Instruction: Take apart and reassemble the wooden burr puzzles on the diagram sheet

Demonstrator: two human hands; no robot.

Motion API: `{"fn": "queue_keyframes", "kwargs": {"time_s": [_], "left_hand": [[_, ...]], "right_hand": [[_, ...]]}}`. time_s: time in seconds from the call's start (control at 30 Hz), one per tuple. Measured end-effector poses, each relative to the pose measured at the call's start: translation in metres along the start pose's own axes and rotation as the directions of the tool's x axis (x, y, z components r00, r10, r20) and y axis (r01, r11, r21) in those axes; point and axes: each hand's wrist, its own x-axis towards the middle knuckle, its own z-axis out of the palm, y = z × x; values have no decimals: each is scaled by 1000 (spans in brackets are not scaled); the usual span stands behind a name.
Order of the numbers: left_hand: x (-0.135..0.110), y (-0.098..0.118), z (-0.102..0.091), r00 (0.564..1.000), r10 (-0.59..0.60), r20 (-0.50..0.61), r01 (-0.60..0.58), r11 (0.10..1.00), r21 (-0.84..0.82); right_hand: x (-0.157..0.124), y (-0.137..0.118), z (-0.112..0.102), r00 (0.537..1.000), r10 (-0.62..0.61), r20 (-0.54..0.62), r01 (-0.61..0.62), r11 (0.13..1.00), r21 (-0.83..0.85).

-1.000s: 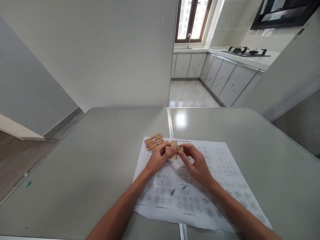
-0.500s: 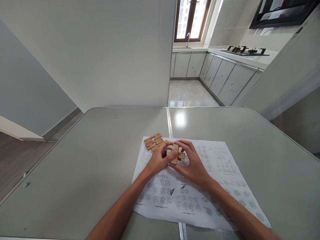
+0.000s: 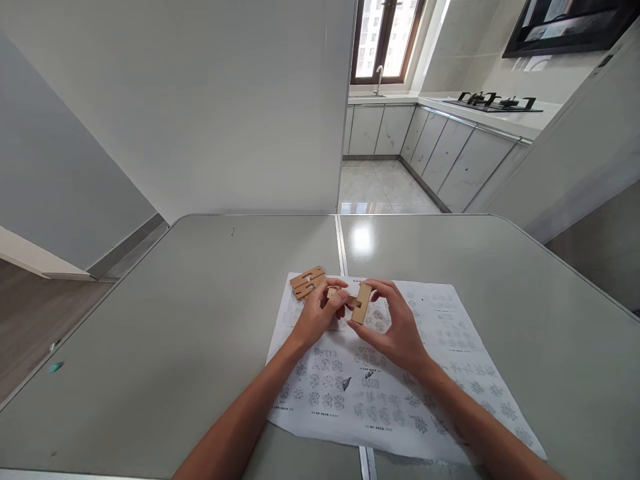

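Between thumb and fingers, my right hand (image 3: 391,328) holds a notched wooden puzzle piece (image 3: 362,304), tilted, with a cut in its side. My left hand (image 3: 320,313) is closed on another wooden puzzle piece (image 3: 333,292), partly hidden by the fingers. A light wooden part reaches from the left fingers towards the notch of the right piece; whether they touch I cannot tell. Behind my left hand, several notched wooden pieces (image 3: 307,280) lie side by side on the printed sheet (image 3: 400,427), which shows rows of small puzzle drawings.
The sheet lies on a grey table (image 3: 150,347) with a metal seam (image 3: 341,247) down its middle. A small teal bit (image 3: 56,367) sits near the left edge. Beyond the table are a white wall (image 3: 250,120) and a kitchen with a gas stove (image 3: 493,102).
The wooden pieces, crossed together half a second ago, are now drawn apart. My right hand has shifted slightly right with its piece tilted, showing the notch.
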Motion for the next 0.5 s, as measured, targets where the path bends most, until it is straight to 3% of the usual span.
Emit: {"fn": "queue_keyframes", "kwargs": {"time_s": [0.13,0.2,0.27,0.5], "left_hand": [[3,-1,0,999,-1,-51,-2,998,-62],[4,-2,1,998,-5,-67,-1,997,-79],[4,-3,1,997,-8,-78,1,997,-80],[1,-1,2,997,2,-74,-2,1000,7]], "right_hand": [[0,9,0,973,177,-149,-175,984,26],[0,16,2,958,235,-167,-242,970,-24],[-1,23,5,961,249,-121,-261,961,-93],[-10,36,13,983,177,54,-157,953,-259]]}}
